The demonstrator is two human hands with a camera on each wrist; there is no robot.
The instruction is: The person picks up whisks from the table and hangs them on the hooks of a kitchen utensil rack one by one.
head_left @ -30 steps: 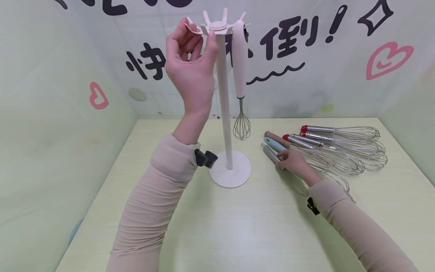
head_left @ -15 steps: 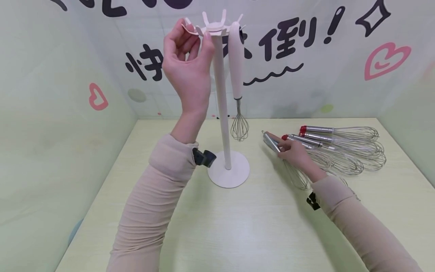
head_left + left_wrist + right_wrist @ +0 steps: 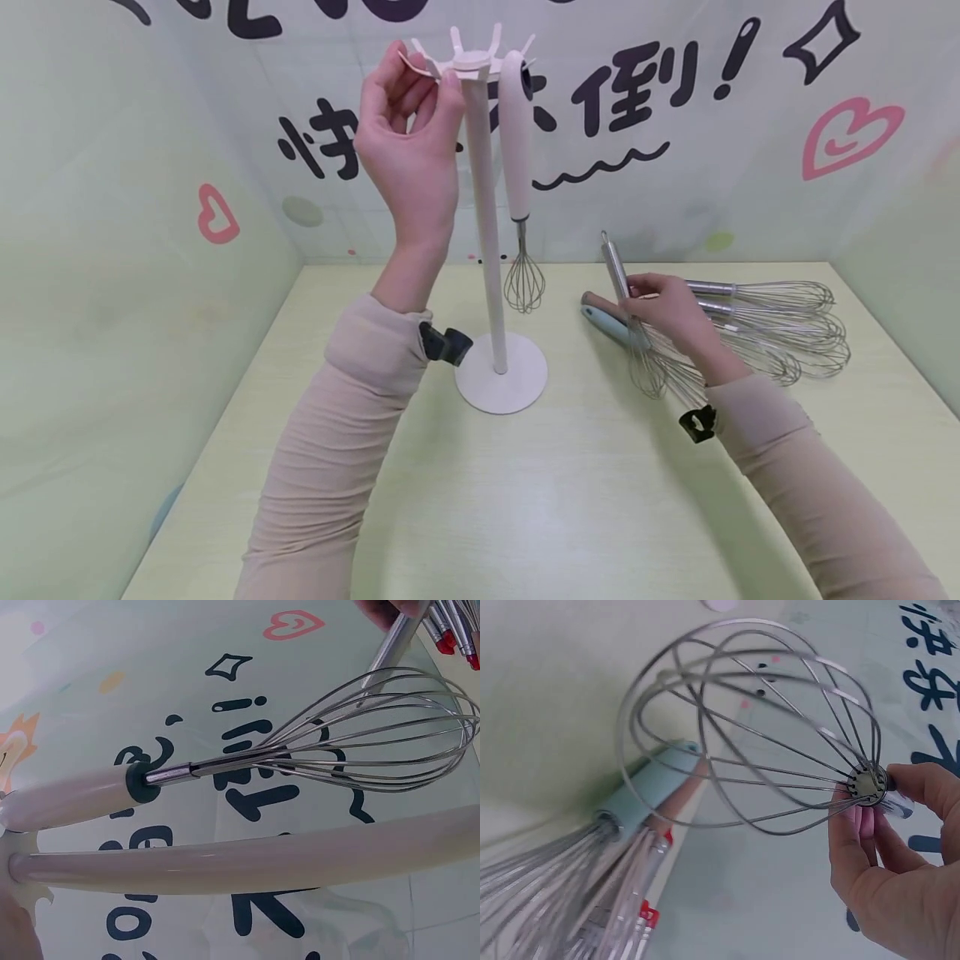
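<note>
Well, your right hand (image 3: 673, 314) pinches the silver whisk (image 3: 618, 278) near the blue whisk (image 3: 604, 322), so the two could snag if you pull fast. Your left hand (image 3: 414, 157) grips the white stand (image 3: 487, 208) up top; a hard tug could tip it.

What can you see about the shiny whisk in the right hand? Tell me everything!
This whisk looks like silvery metal. It has a straight, shiny handle with a small loop at its tip, and a rounded wire head. It's tilted, handle up and head down. The person's right grip pinches it by the handle's lower end, near where the head begins. In the forward view, its head shows in front of other whisks.
</note>
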